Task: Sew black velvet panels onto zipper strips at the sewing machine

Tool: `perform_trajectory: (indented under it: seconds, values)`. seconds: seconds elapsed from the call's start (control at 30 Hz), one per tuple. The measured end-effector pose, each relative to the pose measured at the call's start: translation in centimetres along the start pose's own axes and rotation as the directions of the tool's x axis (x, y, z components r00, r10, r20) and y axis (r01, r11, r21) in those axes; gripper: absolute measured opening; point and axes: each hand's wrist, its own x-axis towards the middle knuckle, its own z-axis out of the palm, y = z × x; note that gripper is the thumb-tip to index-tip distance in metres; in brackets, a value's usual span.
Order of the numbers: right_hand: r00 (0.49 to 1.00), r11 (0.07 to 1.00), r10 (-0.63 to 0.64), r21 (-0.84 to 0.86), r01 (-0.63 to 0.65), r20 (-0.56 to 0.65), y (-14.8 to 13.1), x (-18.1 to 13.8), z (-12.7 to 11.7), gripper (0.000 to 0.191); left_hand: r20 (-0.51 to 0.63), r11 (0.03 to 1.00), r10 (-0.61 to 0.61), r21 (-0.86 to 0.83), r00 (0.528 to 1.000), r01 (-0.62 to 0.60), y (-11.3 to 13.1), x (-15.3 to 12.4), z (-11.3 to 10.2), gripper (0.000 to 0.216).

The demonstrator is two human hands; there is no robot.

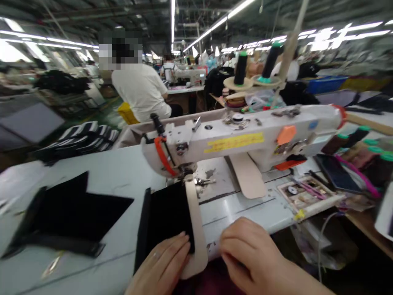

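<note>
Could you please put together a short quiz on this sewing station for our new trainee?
1. True or false: the left hand lies flat on the black fabric piece in front of the white sewing machine.
2. What runs along the right edge of that fabric? A) a beige fabric strip B) a red zip C) a blue ribbon
3. How many black thread cones stand upright behind the machine?

Key: 1 true; 2 A; 3 two.
</note>
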Motion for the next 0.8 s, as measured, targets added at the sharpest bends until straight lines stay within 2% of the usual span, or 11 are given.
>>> perform_trajectory:
  seconds: [0.07, 0.13, 0.27, 0.4, 0.63, 0.8]
  values:
    - [0.98, 0.999, -0.027, 0.052, 0.017, 0.199, -0.7, -0.5, 2.7, 0.027, 0.035, 0.985, -0.157, -0.066, 0.987, 0.159, 1.7, 0.8, -0.8, 0.029]
    - [0.958, 0.999, -0.026, 0.046, 0.014, 0.287, -0.3, -1.2, 4.4, 0.035, 0.066, 0.969, -0.214, -0.112, 0.975, 0.22, 2.5, 1.1, -0.7, 0.029]
    - [0.959, 0.996, -0.088, 0.025, 0.084, 0.269, 1.4, -2.2, 5.4, 0.04, 0.097, 0.936, -0.273, -0.203, 0.957, 0.287, 2.7, 0.8, -0.4, 0.022]
    - [0.968, 0.995, -0.101, 0.006, 0.103, 0.231, 1.6, -2.4, 5.3, 0.038, 0.106, 0.929, -0.259, -0.245, 0.96, 0.278, 2.5, 0.7, -0.6, 0.022]
    - [0.973, 0.997, -0.081, 0.008, 0.081, 0.215, 1.4, -2.5, 5.5, 0.033, 0.146, 0.927, -0.22, -0.276, 0.965, 0.253, 2.4, 1.0, -1.2, 0.023]
    - [0.974, 0.999, -0.016, 0.041, 0.007, 0.225, 0.9, -1.1, 5.3, 0.029, 0.189, 0.896, -0.27, -0.311, 0.944, 0.318, 2.5, 1.3, -1.4, 0.023]
